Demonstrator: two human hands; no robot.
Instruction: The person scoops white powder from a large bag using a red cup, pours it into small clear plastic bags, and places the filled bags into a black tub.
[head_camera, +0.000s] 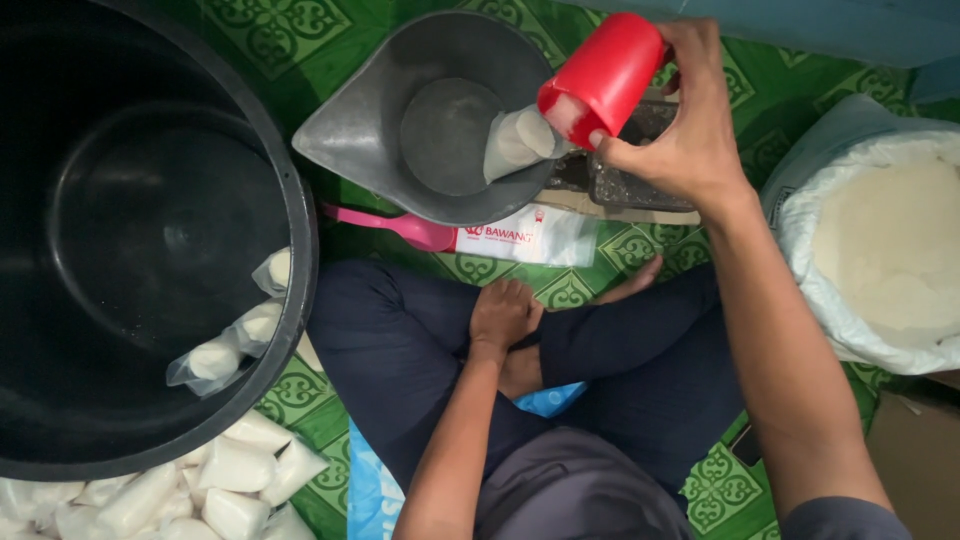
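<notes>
1. Big black tub (150, 230), the landmark, far left on the green patterned mat (760, 90).
2. Filled clear packets (225, 345) hang over its near rim.
3. More packets (200, 495) heaped below it.
4. Pink scoop (400, 226) just right of it.
5. Open sack of white powder (890, 250) well to its right.

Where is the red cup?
In the head view, top centre: the right hand holds the red cup tipped over the grey jug, left of the flour sack.
</notes>
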